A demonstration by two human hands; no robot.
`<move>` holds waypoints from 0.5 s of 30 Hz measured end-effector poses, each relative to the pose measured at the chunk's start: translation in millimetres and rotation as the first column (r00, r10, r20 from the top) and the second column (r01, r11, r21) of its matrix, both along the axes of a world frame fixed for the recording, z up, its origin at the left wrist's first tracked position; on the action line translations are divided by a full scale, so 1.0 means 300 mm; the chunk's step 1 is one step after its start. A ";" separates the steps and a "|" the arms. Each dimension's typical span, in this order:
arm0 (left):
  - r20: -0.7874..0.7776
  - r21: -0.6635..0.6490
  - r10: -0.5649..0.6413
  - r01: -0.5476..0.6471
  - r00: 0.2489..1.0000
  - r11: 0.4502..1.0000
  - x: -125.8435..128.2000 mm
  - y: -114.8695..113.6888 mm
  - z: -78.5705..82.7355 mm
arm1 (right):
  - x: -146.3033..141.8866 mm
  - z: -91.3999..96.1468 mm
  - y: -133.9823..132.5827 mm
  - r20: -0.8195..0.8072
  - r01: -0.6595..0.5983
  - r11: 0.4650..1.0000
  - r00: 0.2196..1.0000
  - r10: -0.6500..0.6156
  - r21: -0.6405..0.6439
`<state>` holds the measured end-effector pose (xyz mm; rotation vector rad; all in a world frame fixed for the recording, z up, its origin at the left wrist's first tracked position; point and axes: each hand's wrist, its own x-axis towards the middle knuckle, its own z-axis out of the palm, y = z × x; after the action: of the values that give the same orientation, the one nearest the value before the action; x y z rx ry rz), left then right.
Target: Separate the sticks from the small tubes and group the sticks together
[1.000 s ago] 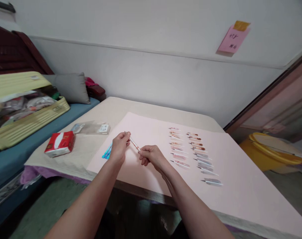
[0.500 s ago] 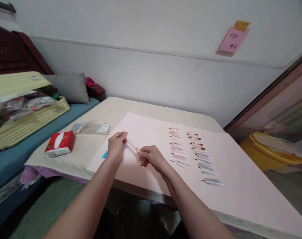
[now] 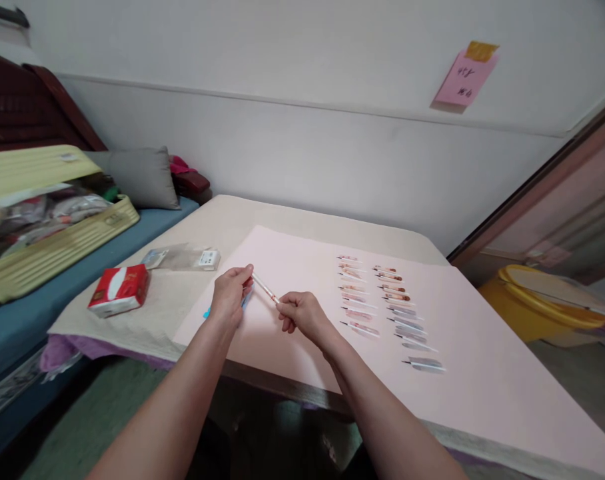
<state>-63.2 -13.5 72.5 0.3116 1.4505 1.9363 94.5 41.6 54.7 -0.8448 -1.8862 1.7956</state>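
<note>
My left hand (image 3: 230, 293) and my right hand (image 3: 297, 312) each pinch one end of a thin white stick with an orange-brown tip (image 3: 265, 289), held just above a pale pink sheet (image 3: 302, 267) on the table. A small blue packet (image 3: 210, 311) lies under my left hand, mostly hidden. To the right of my hands, several similar small pieces (image 3: 382, 303) lie in two rows on the sheet.
A red and white tissue pack (image 3: 118, 289) and a clear plastic bag (image 3: 182, 257) lie on the beige table cloth at the left. An open yellow-green case (image 3: 47, 213) sits on a blue bed. A yellow tub (image 3: 537, 303) stands at the right. A pink note (image 3: 465, 77) hangs on the wall.
My left hand has slid a little down and left along the stick. The right hand has barely moved.
</note>
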 end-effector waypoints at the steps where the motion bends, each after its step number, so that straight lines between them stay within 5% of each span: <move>1: 0.001 0.001 0.000 0.000 1.000 1.000 -0.003 0.001 -0.002 | 0.000 -0.002 0.000 0.005 -0.004 1.000 1.000 0.004 0.018; 4: 0.006 0.010 -0.002 0.002 1.000 1.000 -0.012 0.002 -0.007 | 0.003 -0.003 -0.002 0.011 -0.014 1.000 1.000 0.014 0.009; 11: 0.039 0.103 -0.130 0.125 0.991 0.987 -0.013 -0.004 0.003 | 0.022 0.018 -0.009 -0.099 -0.093 0.957 0.993 0.068 -0.275; 15: 0.064 0.118 -0.145 0.137 0.987 0.983 -0.006 -0.006 0.010 | 0.015 0.017 -0.008 -0.090 -0.052 0.974 0.995 0.033 -0.220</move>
<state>-65.0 -15.4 75.6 0.3819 1.2405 1.8984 98.8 39.2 59.9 -0.7920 -1.6835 2.0631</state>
